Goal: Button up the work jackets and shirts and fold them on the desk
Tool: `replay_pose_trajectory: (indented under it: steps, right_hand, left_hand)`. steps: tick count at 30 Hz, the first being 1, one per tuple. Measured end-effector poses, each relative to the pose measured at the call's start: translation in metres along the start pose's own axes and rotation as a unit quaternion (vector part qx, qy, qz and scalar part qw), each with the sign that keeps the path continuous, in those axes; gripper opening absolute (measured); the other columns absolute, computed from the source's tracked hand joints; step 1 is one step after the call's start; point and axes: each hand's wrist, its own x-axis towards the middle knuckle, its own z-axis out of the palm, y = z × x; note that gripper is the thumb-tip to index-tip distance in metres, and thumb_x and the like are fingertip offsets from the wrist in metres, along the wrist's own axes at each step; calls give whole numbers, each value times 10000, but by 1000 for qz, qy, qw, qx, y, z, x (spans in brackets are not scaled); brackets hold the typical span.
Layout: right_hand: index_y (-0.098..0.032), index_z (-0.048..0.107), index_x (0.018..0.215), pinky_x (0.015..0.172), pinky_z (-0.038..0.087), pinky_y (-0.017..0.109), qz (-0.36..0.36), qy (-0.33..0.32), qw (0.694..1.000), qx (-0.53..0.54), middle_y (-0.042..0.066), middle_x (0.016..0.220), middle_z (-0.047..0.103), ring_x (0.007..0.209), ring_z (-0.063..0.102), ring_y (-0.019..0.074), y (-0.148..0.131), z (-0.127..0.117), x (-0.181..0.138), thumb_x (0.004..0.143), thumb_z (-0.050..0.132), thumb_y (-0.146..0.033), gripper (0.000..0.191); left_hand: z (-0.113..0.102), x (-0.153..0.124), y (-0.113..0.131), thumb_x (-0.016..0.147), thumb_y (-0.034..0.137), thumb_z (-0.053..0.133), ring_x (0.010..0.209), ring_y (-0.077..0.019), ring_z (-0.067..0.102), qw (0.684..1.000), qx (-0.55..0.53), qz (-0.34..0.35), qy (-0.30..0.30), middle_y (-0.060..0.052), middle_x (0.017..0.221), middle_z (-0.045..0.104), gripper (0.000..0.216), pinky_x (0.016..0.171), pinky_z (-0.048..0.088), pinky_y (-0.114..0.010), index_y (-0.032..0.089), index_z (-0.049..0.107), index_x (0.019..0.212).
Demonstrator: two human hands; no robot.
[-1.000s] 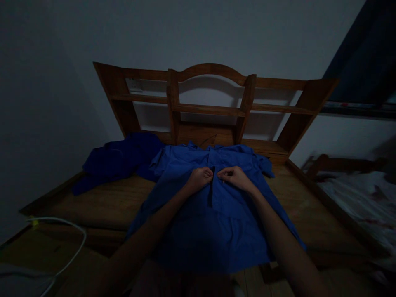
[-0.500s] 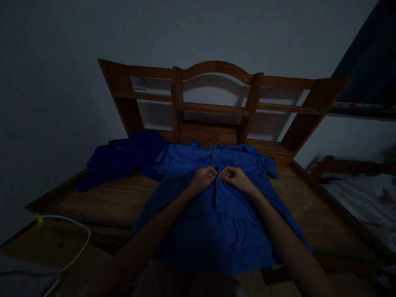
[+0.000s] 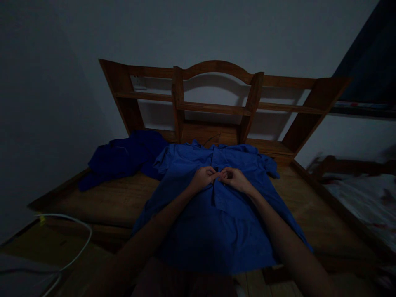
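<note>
A blue short-sleeved shirt (image 3: 198,218) lies spread out on a wooden desk, its collar toward the shelf and its front placket running down the middle. My left hand (image 3: 204,177) pinches the shirt at the front opening, fingers closed. Right beside it, my right hand (image 3: 233,178) grips the other edge of the placket between thumb and fingers. The fingertips of both hands meet at the opening, just below the chest. Any button between them is too small and dark to make out. Below the hands the placket stands slightly apart, showing a dark gap.
A darker blue garment (image 3: 123,156) lies crumpled on the desk's left side. Behind the shirt stands a wooden shelf (image 3: 213,109) against the wall. A white cable (image 3: 88,239) loops at lower left. At right, whitish cloth (image 3: 365,198) lies past the wooden edge.
My left hand has shifted slightly right, and its fingertips now meet those of my right hand at the placket. The shirt lies nearly as before.
</note>
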Motion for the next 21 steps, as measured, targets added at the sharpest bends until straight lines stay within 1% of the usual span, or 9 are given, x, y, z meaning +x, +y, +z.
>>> replay_pose_trajectory:
  steps: [5,10,15,21]
  right_hand:
    - [-160,609,867,618,475,243,-3,-4,1000,-4,10,704,637,639,604,130,-4,-1,-1,728,660,-308,210]
    - [-155,614,873,608,472,240,-5,-6,1000,-3,5,675,628,621,600,129,-6,0,-1,723,660,-303,215]
    - [-158,621,876,610,472,235,-13,-6,1000,9,17,717,640,620,604,123,-8,0,-2,789,566,-282,161]
    - [-151,613,893,587,469,231,-1,-14,1000,20,18,693,634,585,602,120,-10,0,-2,823,529,-332,212]
  left_hand:
    - [-1,0,0,730,378,645,587,-143,634,999,-33,-1,-21,-47,689,685,250,552,474,-216,134,647,783]
    - [-1,0,-2,703,327,664,575,-134,627,997,-59,-33,-20,-32,655,666,207,545,486,-210,127,640,750]
    - [1,2,-6,691,270,677,551,-117,614,992,-107,-73,1,-20,636,655,158,560,511,-226,127,626,734]
    - [5,5,-13,669,178,691,543,-106,608,981,-157,-113,23,-4,607,636,107,574,525,-236,121,600,669]
